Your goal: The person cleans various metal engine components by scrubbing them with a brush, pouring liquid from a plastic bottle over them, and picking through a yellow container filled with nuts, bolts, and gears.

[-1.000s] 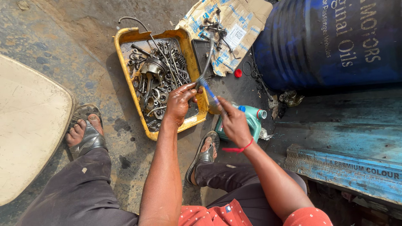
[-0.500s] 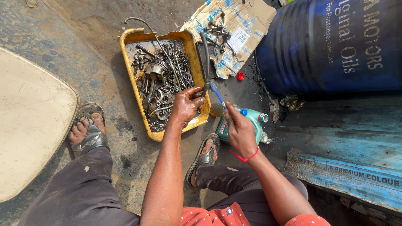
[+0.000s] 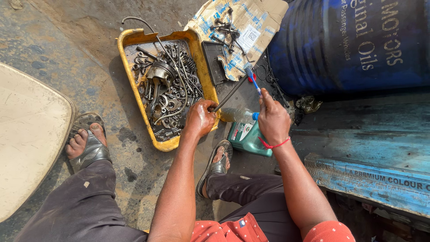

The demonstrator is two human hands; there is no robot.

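Both hands have risen a little since the earlier frame: the left hand (image 3: pixel 200 118) grips a thin dark metal rod (image 3: pixel 230 93) over the near edge of the yellow plastic tray (image 3: pixel 130 76). Just right of the tray, the right hand (image 3: pixel 273 120) holds a blue-handled toothbrush (image 3: pixel 251 77) against the rod's tip, above a green oil bottle (image 3: pixel 248 138). Greasy metal engine parts (image 3: pixel 165 89) fill the tray.

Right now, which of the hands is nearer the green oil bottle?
Right. The right hand hovers just above the green oil bottle; the left hand sits farther left, over the yellow tray's edge.
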